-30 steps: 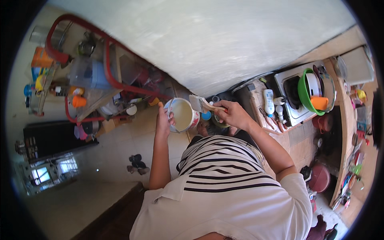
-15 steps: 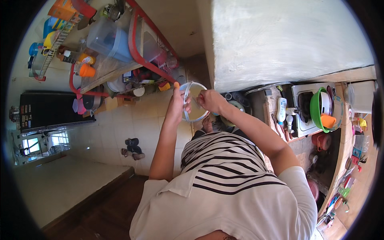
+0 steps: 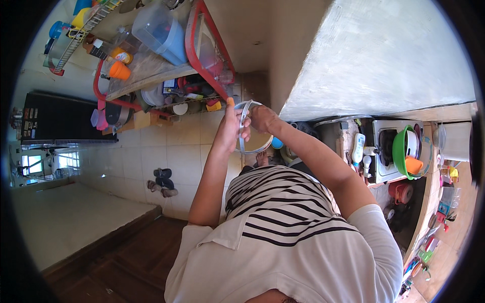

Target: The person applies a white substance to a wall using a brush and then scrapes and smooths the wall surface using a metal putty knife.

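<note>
The pail (image 3: 250,152) was found in front of the wearer's body, held up over the tiled floor (image 3: 182,151), just beyond a bare foot (image 3: 262,159). The left hand (image 3: 234,129) was wrapped on its left side, thumb up at the rim, fingers curled at the handle (image 3: 242,143). The handle lay as a pale strip across the mouth, its long line running nearly straight away from the body. The right hand (image 3: 263,119) was bent into a fist at the far right part of the mouth, to the right of the handle and just beside the left fingers; whether it grasped anything could not be told, its underside being hidden. Both hands were equally near the pail. A whitish wall (image 3: 389,60) stood beyond and to the right, a red-framed rack (image 3: 190,40) beyond and to the left. A stove (image 3: 385,174) bearing a green bowl (image 3: 398,151) stood well apart on the right, slippers (image 3: 163,182) on the floor to the left.
</note>
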